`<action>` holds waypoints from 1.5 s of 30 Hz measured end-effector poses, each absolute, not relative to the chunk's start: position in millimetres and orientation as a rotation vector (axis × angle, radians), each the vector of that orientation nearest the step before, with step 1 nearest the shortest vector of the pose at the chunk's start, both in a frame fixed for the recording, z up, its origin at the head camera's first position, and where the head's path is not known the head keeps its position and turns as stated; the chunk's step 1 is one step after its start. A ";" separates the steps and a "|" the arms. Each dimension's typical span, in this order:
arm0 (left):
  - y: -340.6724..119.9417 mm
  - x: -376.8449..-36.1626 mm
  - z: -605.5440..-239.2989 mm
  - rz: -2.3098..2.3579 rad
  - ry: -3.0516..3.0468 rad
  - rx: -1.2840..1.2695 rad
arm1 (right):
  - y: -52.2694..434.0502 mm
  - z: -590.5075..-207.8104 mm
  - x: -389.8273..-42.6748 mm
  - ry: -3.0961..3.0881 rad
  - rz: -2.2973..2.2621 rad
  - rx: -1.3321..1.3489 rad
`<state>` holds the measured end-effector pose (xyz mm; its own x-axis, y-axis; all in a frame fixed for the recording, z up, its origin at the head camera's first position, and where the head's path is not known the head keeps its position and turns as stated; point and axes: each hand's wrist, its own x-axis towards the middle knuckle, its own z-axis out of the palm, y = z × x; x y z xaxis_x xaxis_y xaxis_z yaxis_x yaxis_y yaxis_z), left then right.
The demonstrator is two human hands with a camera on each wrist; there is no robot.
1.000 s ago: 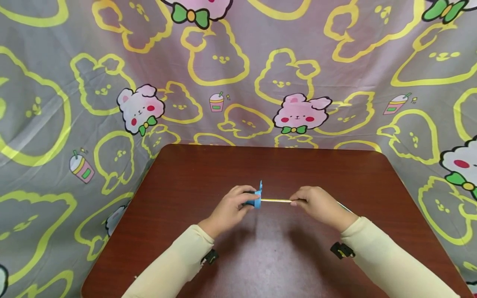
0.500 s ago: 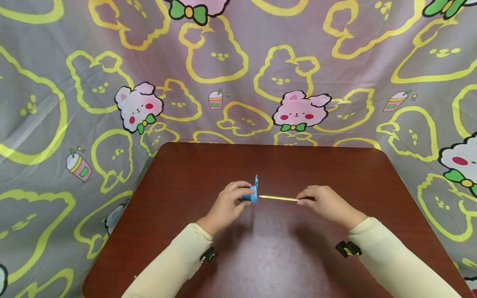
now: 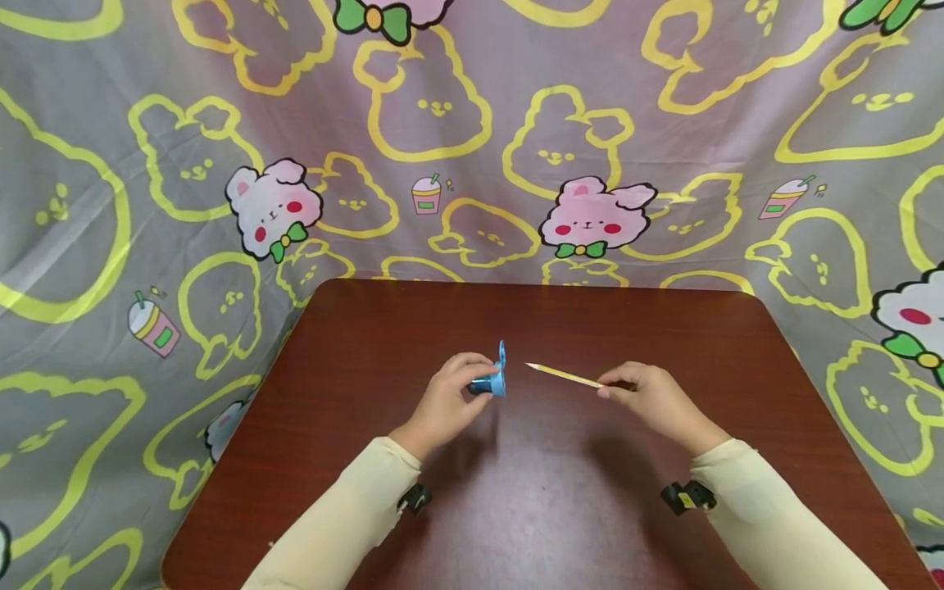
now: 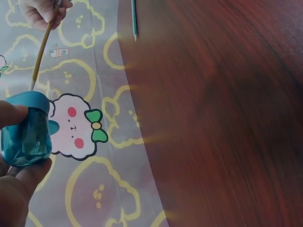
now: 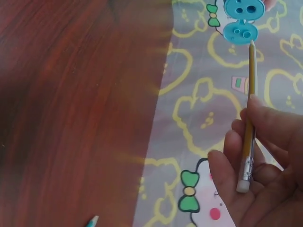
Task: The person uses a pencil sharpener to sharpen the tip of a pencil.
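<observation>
My left hand (image 3: 442, 401) grips a blue pencil sharpener (image 3: 497, 382) with a see-through shavings case (image 4: 28, 137), held on its side above the table. Its flip lid (image 5: 240, 32) stands open, and the right wrist view shows two sharpening holes of different size. In my right hand (image 3: 656, 401) a yellow pencil (image 3: 564, 375) is pinched between thumb and fingers. Its sharpened tip points at the sharpener, with a small gap between them in the head view. A white eraser (image 5: 243, 185) in a metal band ends the pencil near my right palm.
A second, green pencil (image 4: 134, 21) lies on the brown table (image 3: 413, 328); in the head view it is hidden. A patterned cloth (image 3: 472, 131) hangs behind and beside the table. Dark wrist cameras (image 3: 687, 496) sit below both sleeves.
The yellow pencil has come out of the sharpener. My right hand has drawn it rightward and tilted its tip up and away. My left hand has shifted slightly left with the sharpener.
</observation>
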<state>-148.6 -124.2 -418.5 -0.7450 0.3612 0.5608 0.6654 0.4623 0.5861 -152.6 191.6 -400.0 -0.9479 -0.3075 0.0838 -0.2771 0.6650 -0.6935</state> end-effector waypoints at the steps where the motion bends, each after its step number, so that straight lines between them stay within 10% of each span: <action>1: -124.1 -149.5 -419.1 -1.175 -2.369 -0.861 | 192.2 -401.4 -152.7 2.834 -1.173 -0.483; 45: -124.2 -153.0 -430.7 -1.064 -2.467 -0.802 | 228.6 -465.5 -147.4 3.038 -1.115 0.044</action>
<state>-153.0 -124.2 -430.7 -0.7844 0.3631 0.5029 0.6150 0.5613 0.5539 -147.4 228.6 -465.5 -0.9951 0.0584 0.0798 -0.0071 0.7628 -0.6466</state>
